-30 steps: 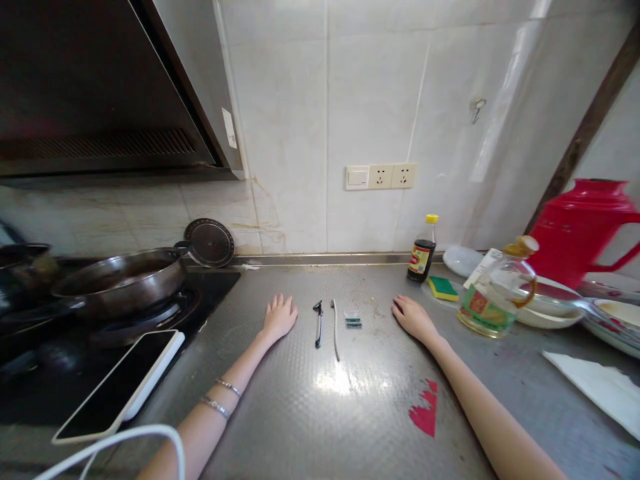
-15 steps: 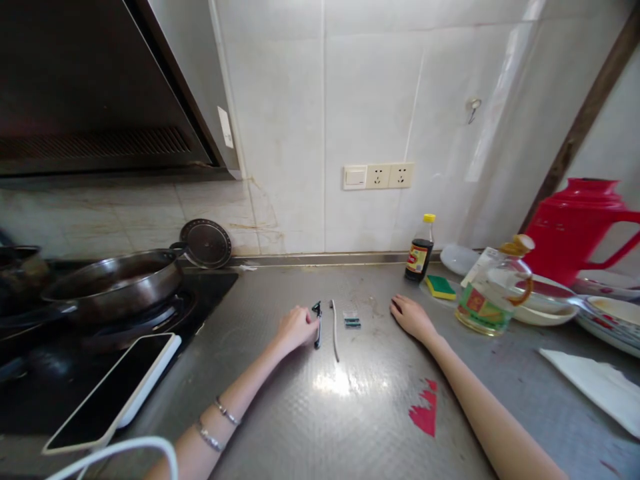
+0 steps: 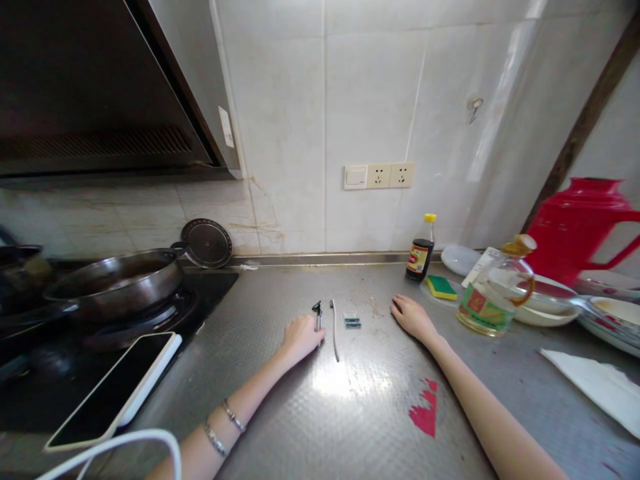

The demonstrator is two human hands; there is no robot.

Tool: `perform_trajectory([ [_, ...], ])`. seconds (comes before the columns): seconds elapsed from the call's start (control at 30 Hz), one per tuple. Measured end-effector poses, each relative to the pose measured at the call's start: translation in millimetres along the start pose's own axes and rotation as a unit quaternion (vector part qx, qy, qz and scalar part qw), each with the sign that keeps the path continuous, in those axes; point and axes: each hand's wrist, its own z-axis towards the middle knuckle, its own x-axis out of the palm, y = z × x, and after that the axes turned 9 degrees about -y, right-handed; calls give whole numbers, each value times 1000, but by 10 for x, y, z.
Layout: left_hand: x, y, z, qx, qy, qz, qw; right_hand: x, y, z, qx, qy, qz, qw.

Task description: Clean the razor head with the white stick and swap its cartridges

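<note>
My left hand (image 3: pixel 303 335) is closed around the lower handle of a small razor (image 3: pixel 319 310), its dark head pointing away from me. The fingers cover part of the handle. Just to the right lies a thin, slightly curved pale rod (image 3: pixel 335 333) with a small dark end. Beyond it sits a small clear pack with dark green strips (image 3: pixel 353 323). My right hand (image 3: pixel 413 315) rests palm down on the metal counter (image 3: pixel 370 427), fingers stretched out and holding nothing.
At left, a phone (image 3: pixel 113 393) with a white cable lies beside the stove and a pan (image 3: pixel 120 277). On the right stand a sauce bottle (image 3: pixel 420 250), a sponge (image 3: pixel 441 288), an oil jug (image 3: pixel 487 310), bowls and a red thermos (image 3: pixel 575 230). A red patch (image 3: pixel 425 413) marks the counter.
My left hand has shifted slightly right and nearer to me, its fingers now wrapped lower round the razor's handle. My right hand has stayed in place.
</note>
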Motion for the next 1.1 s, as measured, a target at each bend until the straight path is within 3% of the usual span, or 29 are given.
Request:
perform_trajectory([
  [0.3, -77, 48, 54, -30, -41, -21, 999, -23, 79, -40, 28, -14, 2, 999],
  [0.43, -133, 73, 123, -16, -71, -174, 982, -144, 295, 12, 24, -90, 41, 995],
  [0.53, -141, 69, 161, -3, -60, -317, 947, -287, 664, 87, 11, -108, 189, 976],
  [0.67, -131, 35, 151, -8, -38, -419, 907, -426, 1309, 119, 72, -13, 407, 910],
  [0.8, -139, -24, 91, 9, -22, -459, 888, -451, 1793, 97, 157, 76, 588, 790],
  [0.9, -145, -63, 48, 11, -5, -471, 882, -425, 1947, 93, 187, 99, 673, 708],
  [0.97, -144, -80, 25, 16, 4, -471, 882, -401, 1970, 90, 188, 88, 693, 691],
  [1.1, -145, -90, -6, 35, 9, -464, 885, -388, 1937, 62, 203, 58, 688, 694],
])
